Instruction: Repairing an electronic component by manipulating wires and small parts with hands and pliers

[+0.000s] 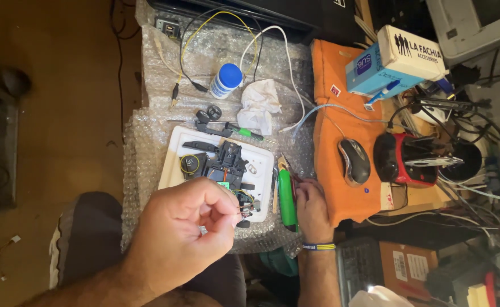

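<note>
Wired circuit part (245, 209) beside white tray (170, 165): light, fragile; left hand (179, 236) fingers pinch its leads, right hand (312, 207) fingers curled near green tool (287, 199).

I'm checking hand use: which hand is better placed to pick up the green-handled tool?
Right hand, probably: it rests beside the green-handled tool, while the left hand is busy pinching a small wired part.

The left hand (176, 239) covers the lower part of the white tray (173, 156) at 6 o'clock, incl. some black parts there. What its fingers (224, 219) pinch is too small to tell. The right hand (312, 207) hides the lower end of the green tool (287, 196). Both forearms are cut off by the bottom edge. The grey machine (471, 23) at 1 o'clock is cut off at top & right.
</note>
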